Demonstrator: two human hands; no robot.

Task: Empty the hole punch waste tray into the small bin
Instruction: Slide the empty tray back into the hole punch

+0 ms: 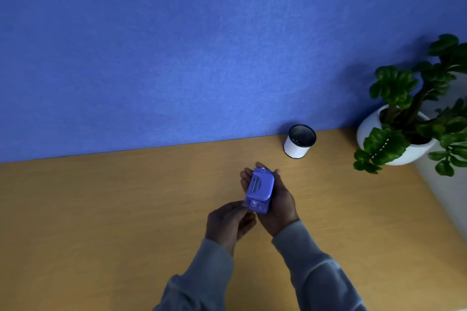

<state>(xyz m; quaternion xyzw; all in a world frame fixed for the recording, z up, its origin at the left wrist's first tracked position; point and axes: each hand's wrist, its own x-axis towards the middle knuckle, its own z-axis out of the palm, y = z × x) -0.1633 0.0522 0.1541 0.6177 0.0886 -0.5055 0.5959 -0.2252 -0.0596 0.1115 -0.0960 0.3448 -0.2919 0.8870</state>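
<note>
The right hand (278, 199) cradles the punch (260, 189) at lower centre of the frame. The left hand (228, 222) pinches its near end, apparently at the tray. The bin (299, 142), right of centre, is well apart. Judged progress: tray not yet removed; emptying remains.

We see two bare hands, the left hand (228, 222) and the right hand (278, 206), each coming out of a long grey sleeve. The left sleeve (202, 275) and right sleeve (313, 270) are of soft, plain cloth, loosely folded, with cuffs that end at the wrists. We see no rings, watch or markings.
</note>
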